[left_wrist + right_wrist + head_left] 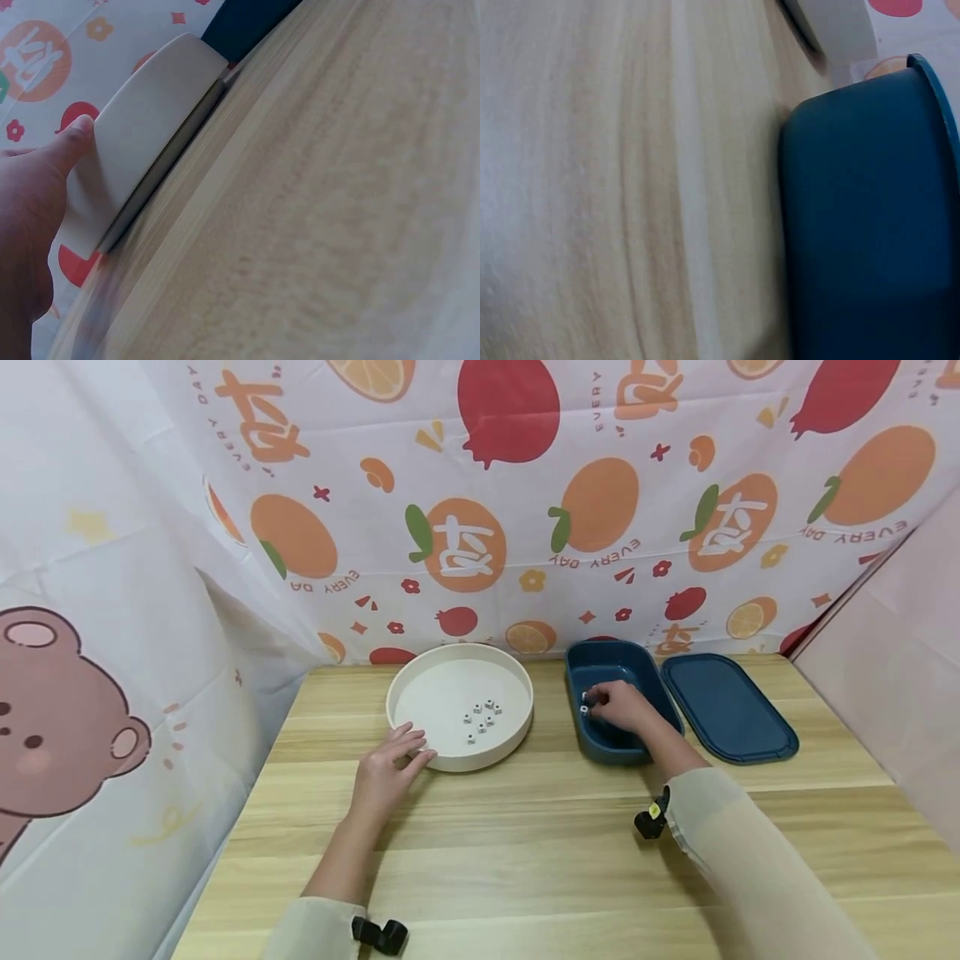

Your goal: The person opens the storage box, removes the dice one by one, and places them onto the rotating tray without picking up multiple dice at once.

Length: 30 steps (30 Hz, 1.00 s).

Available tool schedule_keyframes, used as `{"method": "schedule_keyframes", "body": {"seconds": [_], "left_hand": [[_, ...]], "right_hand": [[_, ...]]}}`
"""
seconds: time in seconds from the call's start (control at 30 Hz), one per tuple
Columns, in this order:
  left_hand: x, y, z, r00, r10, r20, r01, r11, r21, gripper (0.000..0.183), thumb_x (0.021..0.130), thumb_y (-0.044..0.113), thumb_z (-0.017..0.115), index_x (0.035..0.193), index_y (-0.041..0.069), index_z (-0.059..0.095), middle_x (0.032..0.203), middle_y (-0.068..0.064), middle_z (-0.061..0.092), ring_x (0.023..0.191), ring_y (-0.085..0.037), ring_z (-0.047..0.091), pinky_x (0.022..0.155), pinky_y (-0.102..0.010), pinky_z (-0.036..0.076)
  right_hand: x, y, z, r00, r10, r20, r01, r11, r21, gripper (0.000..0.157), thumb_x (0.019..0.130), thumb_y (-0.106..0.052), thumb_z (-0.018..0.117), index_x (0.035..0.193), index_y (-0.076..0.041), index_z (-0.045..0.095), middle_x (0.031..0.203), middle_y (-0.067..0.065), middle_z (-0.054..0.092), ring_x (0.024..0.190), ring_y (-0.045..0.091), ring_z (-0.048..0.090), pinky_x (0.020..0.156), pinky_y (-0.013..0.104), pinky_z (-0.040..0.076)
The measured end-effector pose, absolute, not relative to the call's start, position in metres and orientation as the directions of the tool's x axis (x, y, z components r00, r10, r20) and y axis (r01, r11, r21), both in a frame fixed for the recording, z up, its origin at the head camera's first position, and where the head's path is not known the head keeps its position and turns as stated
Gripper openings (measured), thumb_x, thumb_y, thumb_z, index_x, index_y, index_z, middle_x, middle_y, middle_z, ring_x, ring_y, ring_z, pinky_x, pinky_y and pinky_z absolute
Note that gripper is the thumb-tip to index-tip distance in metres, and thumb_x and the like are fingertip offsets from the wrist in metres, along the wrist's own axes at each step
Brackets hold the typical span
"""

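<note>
A round cream tray [420, 685] with a low wall stands at the back of the table, several small white dice [482, 727] lying in its right half. My left hand [384, 777] holds its near-left rim, fingers over the edge; in the left wrist view the thumb [73, 142] lies against the outer wall. To the right is a dark blue rectangular box [611, 752]. My right hand [618, 703] reaches inside it, curled fingertips pinching a white die [584, 696], with another die [583, 711] just below. In the right wrist view only the box's outside shows; the hand is hidden.
A dark blue lid [731, 706] lies flat right of the box, close beside it. Behind the wooden table [510, 860] hangs a fruit-print cloth [525, 527]. A white cloth with a bear print [67, 718] hangs at the left.
</note>
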<state>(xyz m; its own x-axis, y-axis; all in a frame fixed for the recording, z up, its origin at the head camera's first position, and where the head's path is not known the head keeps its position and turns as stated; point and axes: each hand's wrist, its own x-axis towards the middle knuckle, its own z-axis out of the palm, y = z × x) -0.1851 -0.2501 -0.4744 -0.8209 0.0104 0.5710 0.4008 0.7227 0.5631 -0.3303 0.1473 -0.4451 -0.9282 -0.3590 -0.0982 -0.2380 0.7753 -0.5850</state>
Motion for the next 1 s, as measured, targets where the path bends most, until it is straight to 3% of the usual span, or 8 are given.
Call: {"method": "schedule_keyframes", "body": {"seconds": [0.1, 0.37, 0.57, 0.73, 1.0], "left_hand": [[-0.185, -0.250, -0.476, -0.822, 0.004, 0.569, 0.399, 0.718, 0.571, 0.025, 0.079, 0.017, 0.084, 0.098, 0.004, 0.078, 0.109, -0.006, 0.075, 0.122, -0.022, 0.062, 0.108, -0.032, 0.045], [-0.185, -0.249, -0.477, -0.822, 0.002, 0.569, 0.402, 0.710, 0.578, 0.025, 0.079, 0.017, 0.084, 0.099, 0.004, 0.078, 0.109, -0.006, 0.075, 0.122, -0.022, 0.062, 0.108, -0.031, 0.045], [-0.186, -0.250, -0.476, -0.824, 0.012, 0.567, 0.399, 0.722, 0.565, 0.025, 0.079, 0.018, 0.083, 0.099, 0.004, 0.078, 0.110, -0.006, 0.075, 0.123, -0.022, 0.062, 0.109, -0.032, 0.044], [-0.186, -0.251, -0.476, -0.830, 0.014, 0.557, 0.393, 0.724, 0.567, 0.026, 0.079, 0.019, 0.083, 0.100, 0.004, 0.078, 0.110, -0.006, 0.075, 0.124, -0.022, 0.061, 0.108, -0.035, 0.045], [-0.185, -0.251, -0.476, -0.834, 0.012, 0.552, 0.387, 0.725, 0.570, 0.027, 0.079, 0.019, 0.083, 0.101, 0.005, 0.078, 0.110, -0.005, 0.075, 0.124, -0.021, 0.061, 0.107, -0.037, 0.047]], "right_hand": [[-0.331, 0.145, -0.449, -0.915, -0.388, -0.112, -0.265, 0.786, -0.559, 0.030, 0.089, -0.014, 0.066, 0.117, -0.003, 0.069, 0.098, 0.011, 0.068, 0.081, 0.021, 0.058, 0.069, 0.031, 0.049], [-0.330, 0.139, -0.453, -0.915, -0.384, -0.127, -0.286, 0.837, -0.468, 0.026, 0.093, -0.020, 0.066, 0.113, -0.005, 0.070, 0.107, 0.012, 0.070, 0.094, 0.024, 0.063, 0.087, 0.044, 0.055], [-0.329, 0.138, -0.453, -0.914, -0.384, -0.131, -0.287, 0.839, -0.463, 0.014, 0.093, -0.017, 0.067, 0.103, -0.008, 0.071, 0.102, 0.009, 0.069, 0.088, 0.022, 0.060, 0.082, 0.041, 0.054], [-0.329, 0.140, -0.450, -0.922, -0.370, -0.117, -0.273, 0.833, -0.481, 0.015, 0.093, -0.016, 0.066, 0.105, -0.007, 0.070, 0.101, 0.009, 0.069, 0.086, 0.022, 0.059, 0.080, 0.038, 0.054], [-0.328, 0.143, -0.438, -0.969, -0.243, 0.046, -0.226, 0.792, -0.567, 0.017, 0.093, -0.020, 0.062, 0.104, -0.009, 0.068, 0.097, 0.009, 0.066, 0.084, 0.024, 0.057, 0.074, 0.036, 0.054]]}}
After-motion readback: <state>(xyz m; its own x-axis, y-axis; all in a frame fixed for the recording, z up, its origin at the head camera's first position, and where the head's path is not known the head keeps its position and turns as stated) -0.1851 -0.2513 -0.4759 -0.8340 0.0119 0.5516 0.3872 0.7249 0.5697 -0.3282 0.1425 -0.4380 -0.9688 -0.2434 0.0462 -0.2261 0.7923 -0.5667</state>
